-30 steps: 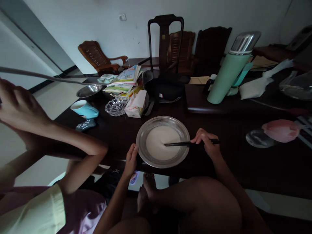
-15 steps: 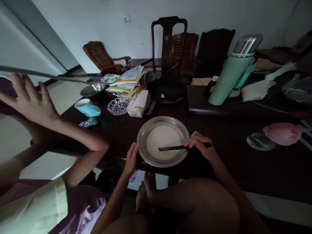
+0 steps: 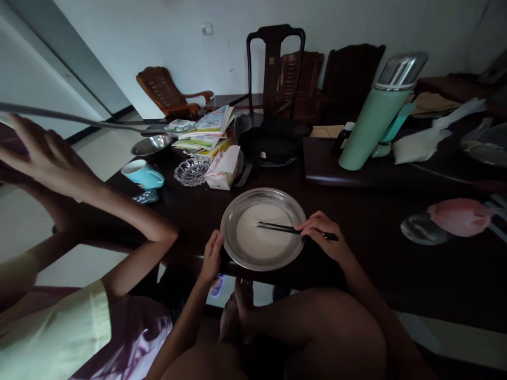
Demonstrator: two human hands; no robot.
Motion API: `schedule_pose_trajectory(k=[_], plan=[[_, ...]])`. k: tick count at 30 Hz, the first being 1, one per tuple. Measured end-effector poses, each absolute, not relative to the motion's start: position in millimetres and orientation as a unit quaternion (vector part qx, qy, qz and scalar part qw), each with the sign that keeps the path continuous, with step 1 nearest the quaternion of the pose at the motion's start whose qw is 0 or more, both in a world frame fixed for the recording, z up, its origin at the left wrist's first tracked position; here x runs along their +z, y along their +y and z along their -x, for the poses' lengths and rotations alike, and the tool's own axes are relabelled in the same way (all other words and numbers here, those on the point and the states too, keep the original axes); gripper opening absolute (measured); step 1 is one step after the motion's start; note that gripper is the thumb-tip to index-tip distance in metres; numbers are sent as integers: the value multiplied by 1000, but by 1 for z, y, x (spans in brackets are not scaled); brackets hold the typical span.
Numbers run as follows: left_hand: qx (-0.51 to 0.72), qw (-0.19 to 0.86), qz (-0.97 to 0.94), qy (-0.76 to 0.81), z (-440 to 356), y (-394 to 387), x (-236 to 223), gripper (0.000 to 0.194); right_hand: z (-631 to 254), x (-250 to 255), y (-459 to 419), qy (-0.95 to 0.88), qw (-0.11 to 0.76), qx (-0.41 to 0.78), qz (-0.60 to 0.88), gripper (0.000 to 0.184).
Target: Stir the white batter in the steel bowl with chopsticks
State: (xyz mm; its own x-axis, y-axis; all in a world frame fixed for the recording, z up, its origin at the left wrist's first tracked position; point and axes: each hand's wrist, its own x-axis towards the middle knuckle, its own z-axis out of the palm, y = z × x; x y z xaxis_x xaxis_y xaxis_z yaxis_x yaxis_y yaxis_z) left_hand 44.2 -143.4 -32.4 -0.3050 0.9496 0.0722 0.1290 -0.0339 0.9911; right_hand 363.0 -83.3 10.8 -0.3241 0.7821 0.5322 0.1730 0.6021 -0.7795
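Note:
A shallow metal bowl (image 3: 233, 248) stands near the front edge of the dark table, with a pale, milky batter-like liquid (image 3: 257, 245) in it. My left hand (image 3: 213, 252) grips the bowl's left rim, its fingers closed on the edge. Over the right rim, my right hand (image 3: 321, 235) is closed around a pair of black chopsticks (image 3: 279, 228). Their tips dip into the liquid near the middle of the bowl, where a faint streak shows on the surface.
On the left, another person's arm (image 3: 130, 211) leans on the table. Behind the bowl are a tissue pack (image 3: 223, 170), a glass dish (image 3: 192, 172), a blue mug (image 3: 143, 174) and stacked booklets (image 3: 206, 129). A tall green thermos (image 3: 372, 124) and a pink object (image 3: 459, 216) stand rightward.
The chopstick tips have swung toward the far side of the bowl, and the two sticks now show slightly apart. My right hand has shifted a little left. The other person's hand has lowered slightly.

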Motion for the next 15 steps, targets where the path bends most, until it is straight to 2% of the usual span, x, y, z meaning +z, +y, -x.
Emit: schedule_pose_trajectory(k=[5,8,11,15], plan=[[551,374,-460,587,-44,-144,-32,44,-369,7,-84,-658,583,333,341,44],[545,370,-463,593,-45,-145,-29,45,-366,8,-85,-711,521,363,301,36],[543,364,-464,598,-45,-145,-27,44,-364,10,-84,-753,475,339,304,22],[542,368,-473,589,-45,-145,-26,45,-369,5,-82,-683,567,311,339,36]])
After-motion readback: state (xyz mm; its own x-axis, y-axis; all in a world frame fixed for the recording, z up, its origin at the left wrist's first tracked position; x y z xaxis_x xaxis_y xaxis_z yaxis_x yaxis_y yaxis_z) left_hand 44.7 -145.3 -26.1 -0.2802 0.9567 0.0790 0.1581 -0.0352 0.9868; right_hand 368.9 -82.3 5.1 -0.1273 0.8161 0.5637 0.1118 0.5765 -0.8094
